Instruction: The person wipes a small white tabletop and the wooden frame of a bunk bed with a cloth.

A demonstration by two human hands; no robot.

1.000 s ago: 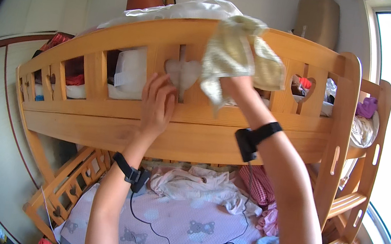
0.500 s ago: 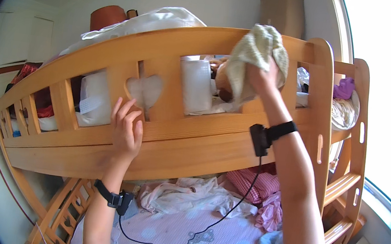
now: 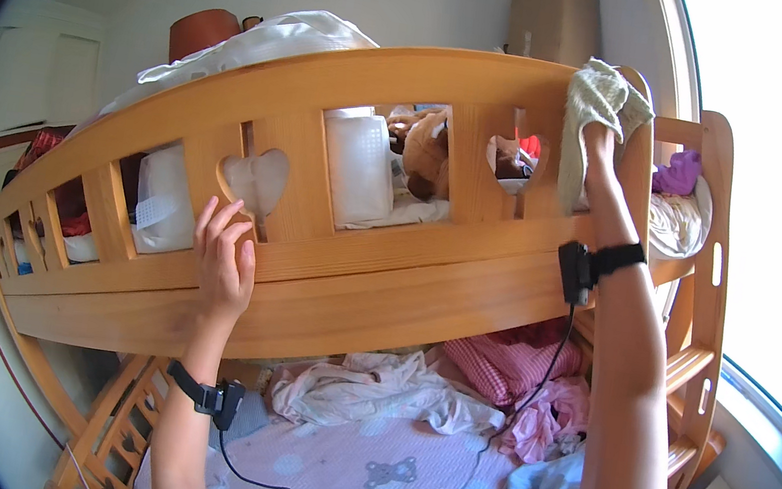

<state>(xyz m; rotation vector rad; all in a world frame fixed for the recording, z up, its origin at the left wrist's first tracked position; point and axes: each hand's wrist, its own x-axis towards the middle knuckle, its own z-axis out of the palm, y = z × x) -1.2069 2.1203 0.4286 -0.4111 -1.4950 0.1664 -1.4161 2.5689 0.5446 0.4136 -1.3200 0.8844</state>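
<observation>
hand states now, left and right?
Left hand: open, flat against the wooden guard rail.
Right hand: closed on the pale cloth at the rail's top.

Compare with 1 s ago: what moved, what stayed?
The right hand slid the pale cloth rightward along the wooden guard rail from mid-rail to the end post, grip unchanged. The left hand shifted slightly left along the rail but stayed flat by the heart cutout. Bedding unchanged.
</observation>
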